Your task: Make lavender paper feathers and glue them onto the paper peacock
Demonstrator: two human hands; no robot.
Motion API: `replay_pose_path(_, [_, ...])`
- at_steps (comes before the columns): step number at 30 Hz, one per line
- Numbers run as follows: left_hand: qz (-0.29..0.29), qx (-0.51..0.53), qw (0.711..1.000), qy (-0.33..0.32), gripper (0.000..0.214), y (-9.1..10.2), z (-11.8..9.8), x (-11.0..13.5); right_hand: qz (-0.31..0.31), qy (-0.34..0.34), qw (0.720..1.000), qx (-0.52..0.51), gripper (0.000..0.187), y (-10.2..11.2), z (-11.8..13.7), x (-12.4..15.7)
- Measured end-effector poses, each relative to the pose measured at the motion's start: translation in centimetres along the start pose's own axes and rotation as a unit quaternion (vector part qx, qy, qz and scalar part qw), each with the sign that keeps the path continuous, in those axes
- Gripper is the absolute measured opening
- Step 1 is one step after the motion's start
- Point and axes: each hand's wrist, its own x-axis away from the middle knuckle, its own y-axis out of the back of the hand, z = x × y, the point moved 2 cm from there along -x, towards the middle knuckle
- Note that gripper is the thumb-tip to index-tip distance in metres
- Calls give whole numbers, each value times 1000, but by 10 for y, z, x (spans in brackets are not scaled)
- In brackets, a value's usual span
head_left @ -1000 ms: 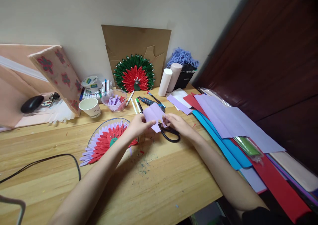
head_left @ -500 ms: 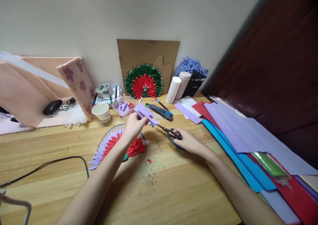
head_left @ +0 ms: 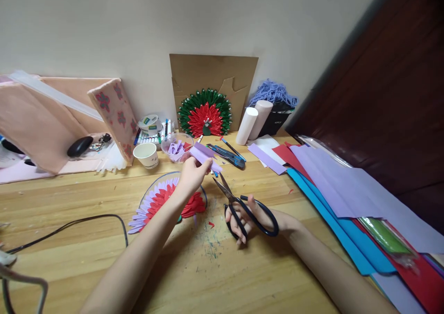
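Note:
My left hand point(head_left: 192, 175) is closed on a folded strip of lilac paper point(head_left: 204, 155), held above the wooden table point(head_left: 243, 267). My right hand point(head_left: 255, 217) grips black-handled scissors point(head_left: 243, 207) lifted off the table, blades slightly apart and pointing up-left toward the paper without touching it. Just below my left hand lies a round paper craft point(head_left: 163, 202) of red and lilac petals on a clear disc.
Sheets of lilac, blue and red paper point(head_left: 333, 184) spread along the right. At the back are a paper cup point(head_left: 147, 155), a clear bowl of lilac scraps point(head_left: 175, 146), markers point(head_left: 225, 151), a green-red paper fan point(head_left: 205, 113) against cardboard, and white rolls point(head_left: 247, 125). A black cable point(head_left: 76, 224) crosses the left.
My right hand left the lilac paper, took hold of the scissors on the table and lifted them toward me. My left hand raised the paper up and back.

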Motion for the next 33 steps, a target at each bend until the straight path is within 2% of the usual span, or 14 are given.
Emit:
replay_pose_path(8, [20, -15, 999, -24, 27, -1, -1, 2, -62, 25, 998, 22, 81, 4, -5, -4])
replay_pose_path(14, [56, -22, 998, -29, 28, -6, 4, 4, -71, 41, 997, -2, 79, 11, -9, -9])
replay_pose_path(18, [46, -22, 998, -25, 28, -9, 11, 4, -78, 35, 996, -22, 81, 13, -12, -13])
replay_pose_path(25, [31, -19, 999, -32, 27, -9, 7, 4, -72, 31, 996, -33, 82, 12, -12, -13])
replay_pose_path(33, [38, -23, 998, -48, 28, -15, 15, 6, -93, 26, 994, -45, 80, 11, -11, -17])
